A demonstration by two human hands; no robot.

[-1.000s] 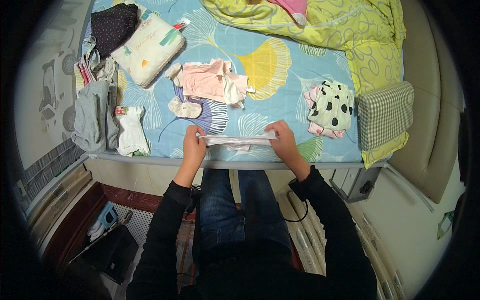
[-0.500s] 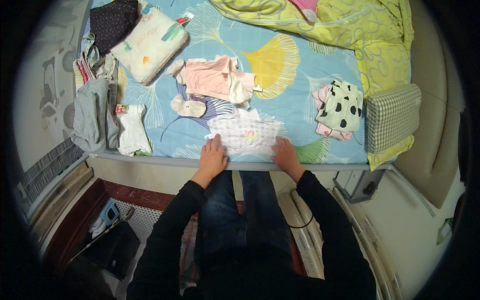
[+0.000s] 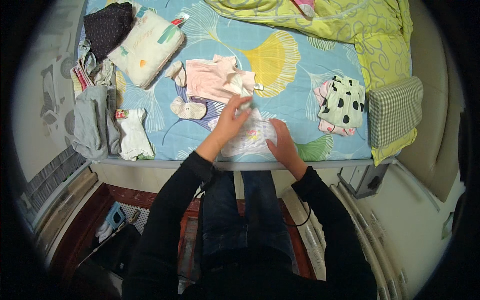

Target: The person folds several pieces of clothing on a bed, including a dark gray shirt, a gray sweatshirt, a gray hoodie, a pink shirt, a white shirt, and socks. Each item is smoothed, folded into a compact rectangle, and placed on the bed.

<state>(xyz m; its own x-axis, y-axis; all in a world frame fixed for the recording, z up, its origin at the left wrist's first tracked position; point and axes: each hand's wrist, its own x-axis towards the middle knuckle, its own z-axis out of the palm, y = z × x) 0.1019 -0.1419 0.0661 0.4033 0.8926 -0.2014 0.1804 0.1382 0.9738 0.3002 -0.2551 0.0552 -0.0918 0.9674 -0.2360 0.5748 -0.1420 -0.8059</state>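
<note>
A small white checked baby garment [image 3: 250, 138] with a coloured print lies at the bed's front edge. Spread on its right side is my right hand [image 3: 286, 145], open, thumb apart from the fingers. My left hand [image 3: 231, 122] reaches over its upper left part, thumb and fingers closed around a bit of white cloth [image 3: 244, 105]. That cloth lies against the pale pink baby top [image 3: 207, 80] just beyond; whether the two are joined is hidden. Left of my left hand rests a pale sock [image 3: 189, 108], with another small pale sock [image 3: 176, 73] farther off.
Folded clothes with black spots [image 3: 342, 105] lie right, beside a checked pillow [image 3: 396, 114]. Leftward are a white garment [image 3: 134, 132], grey clothing [image 3: 95, 120], a cream cushion [image 3: 147, 47] and dark cloth [image 3: 107, 27]. A yellow-green quilt [image 3: 325, 25] covers the far right. A grey rail [image 3: 150, 163] edges the bed.
My left hand has moved up and right from the checked garment's lower left corner to the white cloth by the pink top. My right hand has slid up onto the checked garment.
</note>
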